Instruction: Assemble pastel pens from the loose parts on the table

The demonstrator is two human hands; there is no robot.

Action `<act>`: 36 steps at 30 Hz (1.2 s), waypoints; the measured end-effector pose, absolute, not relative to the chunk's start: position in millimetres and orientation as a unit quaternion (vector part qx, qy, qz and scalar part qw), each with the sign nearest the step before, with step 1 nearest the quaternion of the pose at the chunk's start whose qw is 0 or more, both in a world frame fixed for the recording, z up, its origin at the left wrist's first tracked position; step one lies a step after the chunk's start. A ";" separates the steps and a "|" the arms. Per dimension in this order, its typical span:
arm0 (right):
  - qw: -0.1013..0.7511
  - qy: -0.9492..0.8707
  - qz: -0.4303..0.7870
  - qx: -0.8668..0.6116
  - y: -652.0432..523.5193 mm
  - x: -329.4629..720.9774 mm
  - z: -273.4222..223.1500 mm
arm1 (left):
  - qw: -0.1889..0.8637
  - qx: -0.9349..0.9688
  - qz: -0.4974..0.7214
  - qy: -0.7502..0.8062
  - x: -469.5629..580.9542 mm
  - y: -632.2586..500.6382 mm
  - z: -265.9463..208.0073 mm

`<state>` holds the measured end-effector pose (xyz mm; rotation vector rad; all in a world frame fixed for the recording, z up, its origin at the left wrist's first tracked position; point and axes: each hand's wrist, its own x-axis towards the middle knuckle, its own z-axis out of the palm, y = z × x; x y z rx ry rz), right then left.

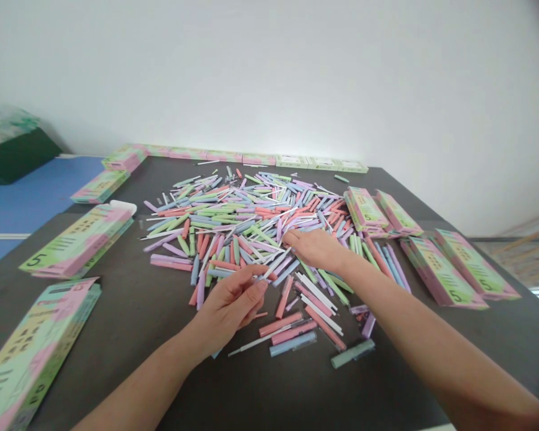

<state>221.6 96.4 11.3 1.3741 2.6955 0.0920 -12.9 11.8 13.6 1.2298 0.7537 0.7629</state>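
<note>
A big heap of pastel pen parts (247,215), pink, green, blue, purple and white, covers the middle of a dark table (130,311). My left hand (230,302) sits at the heap's near edge, its fingers pinched around a thin white pen piece (273,263). My right hand (312,246) lies palm down on the heap a little farther in, fingers reaching left among the pieces; whether it grips one is hidden. Loose pink, blue and green barrels (291,335) lie just in front of both hands.
Stacks of flat green-and-pink boxes stand around the heap: at the left (78,239), near left (31,353), right (444,269) and behind the heap (372,209). A row of boxes (251,158) lines the far edge by the white wall. A blue surface (22,197) lies left.
</note>
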 end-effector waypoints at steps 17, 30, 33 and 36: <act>-0.151 0.848 -0.128 0.491 107.6 233.3 9.9 | 0.693 0.527 0.351 0.344 -13.2 13.8 13.5; -0.252 0.818 -0.179 0.485 100.9 236.1 27.4 | 0.621 0.557 0.359 0.418 -10.9 20.2 9.5; -0.292 0.798 -0.190 0.492 99.5 235.7 37.1 | 0.609 0.563 0.367 0.422 -11.3 21.7 5.8; -0.306 0.794 -0.196 0.487 95.8 232.2 45.0 | 0.602 0.568 0.371 0.422 -10.9 23.1 4.5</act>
